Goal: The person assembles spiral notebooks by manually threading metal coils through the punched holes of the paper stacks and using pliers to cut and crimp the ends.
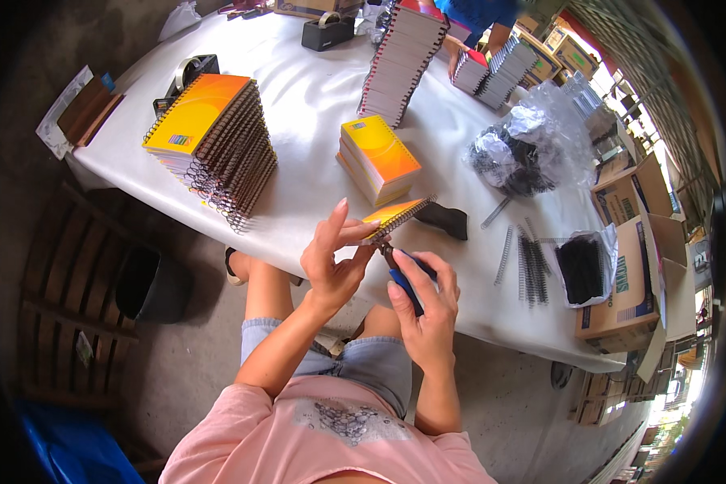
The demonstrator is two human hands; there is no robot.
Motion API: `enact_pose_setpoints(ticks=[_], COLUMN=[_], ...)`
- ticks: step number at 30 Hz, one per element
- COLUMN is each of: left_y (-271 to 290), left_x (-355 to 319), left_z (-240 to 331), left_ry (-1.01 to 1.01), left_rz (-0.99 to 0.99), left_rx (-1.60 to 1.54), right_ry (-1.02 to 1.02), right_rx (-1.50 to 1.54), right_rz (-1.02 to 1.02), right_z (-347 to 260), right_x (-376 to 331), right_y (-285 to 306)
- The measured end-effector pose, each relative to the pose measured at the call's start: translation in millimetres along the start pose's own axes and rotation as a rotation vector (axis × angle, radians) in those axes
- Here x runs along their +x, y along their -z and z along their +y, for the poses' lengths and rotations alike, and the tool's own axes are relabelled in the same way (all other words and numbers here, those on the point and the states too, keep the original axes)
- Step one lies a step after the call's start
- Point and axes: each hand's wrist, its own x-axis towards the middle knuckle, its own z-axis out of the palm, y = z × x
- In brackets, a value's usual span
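Note:
My left hand (335, 256) grips a thin yellow-orange spiral notebook (397, 214), held tilted over the table's near edge with its coil along the right side. In my right hand (429, 306) is a pair of pliers (405, 284) with blue handles. Its jaws are up at the near end of the notebook's coil; whether they touch the wire is too small to tell. Just beyond, a short stack of yellow-orange notebooks (379, 157) stands on the white-covered table (315, 121). A black object (444, 220) of unclear kind lies to the right of the held notebook.
A tall pile of coil-bound notebooks (206, 121) stands at left, near tape dispensers (328, 32). Farther back rises a taller notebook stack (402, 60). Loose black coils (532, 266), a plastic bag (532, 141) and cardboard boxes (621, 282) are at right. Another person (472, 16) works at the far side.

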Motion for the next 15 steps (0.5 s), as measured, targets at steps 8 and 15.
enact_pose_setpoints(ticks=[8, 15], left_y=[1, -2], left_x=[-6, 13], left_z=[-5, 9], left_ry=[-0.130, 0.469], left_rz=[-0.018, 0.371], left_rx=[0.013, -0.444], right_ry=[-0.647, -0.314], right_rx=[1.504, 0.249], right_rz=[-0.435, -0.108], right_z=[16, 44], right_x=[-21, -30], right_y=[-5, -2])
